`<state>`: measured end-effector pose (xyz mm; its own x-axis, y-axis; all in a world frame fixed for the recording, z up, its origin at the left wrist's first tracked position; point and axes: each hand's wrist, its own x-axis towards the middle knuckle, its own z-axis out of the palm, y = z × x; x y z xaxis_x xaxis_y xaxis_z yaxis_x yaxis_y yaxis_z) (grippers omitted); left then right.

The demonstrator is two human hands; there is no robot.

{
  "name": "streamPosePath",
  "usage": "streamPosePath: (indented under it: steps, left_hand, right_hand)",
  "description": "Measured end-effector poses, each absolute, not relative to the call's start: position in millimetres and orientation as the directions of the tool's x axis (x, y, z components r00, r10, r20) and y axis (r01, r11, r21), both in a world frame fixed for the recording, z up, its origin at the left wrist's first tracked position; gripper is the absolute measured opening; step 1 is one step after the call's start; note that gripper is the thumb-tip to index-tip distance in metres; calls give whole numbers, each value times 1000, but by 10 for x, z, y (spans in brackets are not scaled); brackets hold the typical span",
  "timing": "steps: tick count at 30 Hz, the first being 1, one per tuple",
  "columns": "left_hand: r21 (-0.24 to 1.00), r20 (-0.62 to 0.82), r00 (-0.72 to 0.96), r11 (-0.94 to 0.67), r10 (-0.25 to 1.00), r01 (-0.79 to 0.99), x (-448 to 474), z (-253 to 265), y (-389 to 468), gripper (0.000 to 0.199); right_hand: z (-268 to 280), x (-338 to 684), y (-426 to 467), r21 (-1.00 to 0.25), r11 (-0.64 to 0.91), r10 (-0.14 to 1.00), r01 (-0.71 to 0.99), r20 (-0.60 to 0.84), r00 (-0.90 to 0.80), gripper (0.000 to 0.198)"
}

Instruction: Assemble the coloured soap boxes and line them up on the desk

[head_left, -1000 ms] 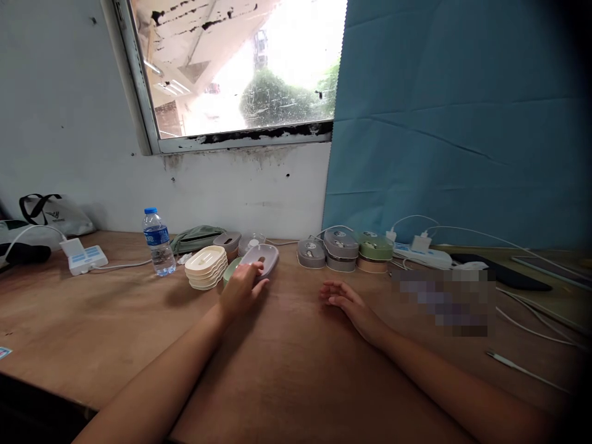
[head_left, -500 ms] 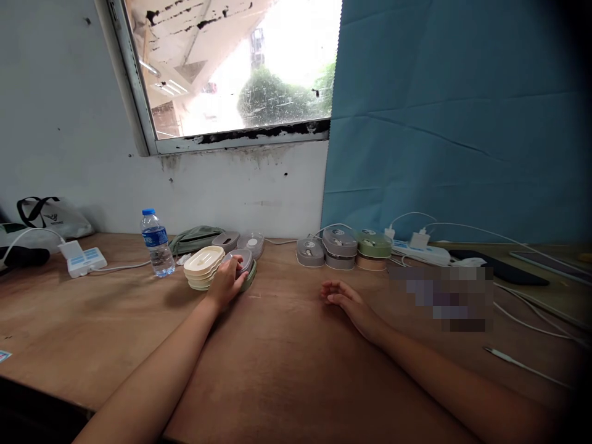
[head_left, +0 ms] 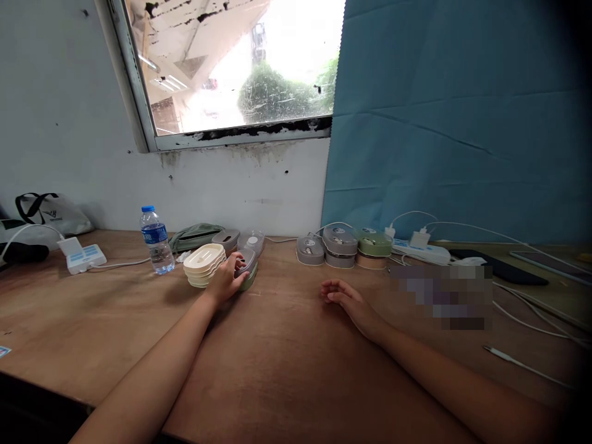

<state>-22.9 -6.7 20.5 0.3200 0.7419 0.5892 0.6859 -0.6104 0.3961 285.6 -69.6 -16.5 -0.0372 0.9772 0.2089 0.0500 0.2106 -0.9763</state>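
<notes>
My left hand [head_left: 225, 279] is at the left middle of the table, its thumb and fingers curled over a grey translucent lid [head_left: 248, 259]. Under that lid shows a green piece [head_left: 250, 280]; the hand hides part of both. Touching the back of the hand, or just beside it, stands a stack of cream lunch-box trays or lids [head_left: 203, 259] with pale green ones lower down. My right hand [head_left: 345, 299] rests on the tabletop with loosely bent fingers, the thumb apart and nothing held. Farther back, beyond it, sit closed grey lunch boxes [head_left: 340, 240] and a green-lidded one [head_left: 374, 242].
A water bottle [head_left: 156, 240] stands left of the stack. Behind are a green pouch [head_left: 197, 235], a grey container [head_left: 226, 238] and a clear container [head_left: 252, 242]. Power strips [head_left: 86, 258] with cables lie at both sides. A white cable [head_left: 522, 364] crosses the right of the wooden table [head_left: 287, 370].
The grey lid under my left hand has shifted slightly, and more of the green piece below it shows. My right hand has stayed in place.
</notes>
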Motion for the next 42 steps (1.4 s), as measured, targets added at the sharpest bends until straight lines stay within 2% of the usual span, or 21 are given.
streamPosePath:
  steps: [2, 10, 18, 25, 31, 33, 34, 37, 39, 42]
  left_hand:
    - [400, 587, 325, -615, 741, 680, -218, 213, -77, 33]
    - [278, 613, 403, -663, 679, 695, -125, 192, -103, 31]
    - [161, 579, 418, -600, 701, 783, 12, 178, -143, 18]
    - [97, 526, 365, -480, 768, 872, 51, 129, -123, 43]
    - [53, 457, 326, -392, 828, 919, 20, 173, -146, 39]
    - [47, 437, 317, -374, 842, 926, -7, 191, -156, 38]
    - [46, 427, 315, -368, 848, 929, -22, 198, -158, 38]
    - [49, 398, 310, -358, 863, 933, -63, 212, -150, 40]
    - [52, 380, 312, -357, 871, 933, -83, 218, -140, 43]
    - [57, 363, 325, -368, 874, 928, -103, 227, -128, 46]
  right_hand:
    - [-160, 2854, -704, -977, 209, 977, 50, 207, -41, 21]
    - [-134, 2843, -731, -977, 205, 978, 62, 202, -48, 19]
    - [-118, 2834, -741, -971, 203, 979, 123, 197, -59, 18]
    - [-93, 2818, -753, -958, 217, 974, 187, 200, -103, 18]
    - [-68, 2794, -779, -888, 302, 952, 346, 267, -146, 17]
    - [-61, 2781, -785, -803, 385, 923, 456, 332, -195, 20]
    - [-56, 2771, -780, -721, 446, 895, 531, 377, -239, 24]
    - [-43, 2719, -692, -383, 591, 784, 710, 480, -394, 38]
    - [-42, 2668, -558, -232, 593, 753, 771, 500, -428, 45]
    - [-62, 2588, -272, -172, 517, 768, 839, 526, -365, 53]
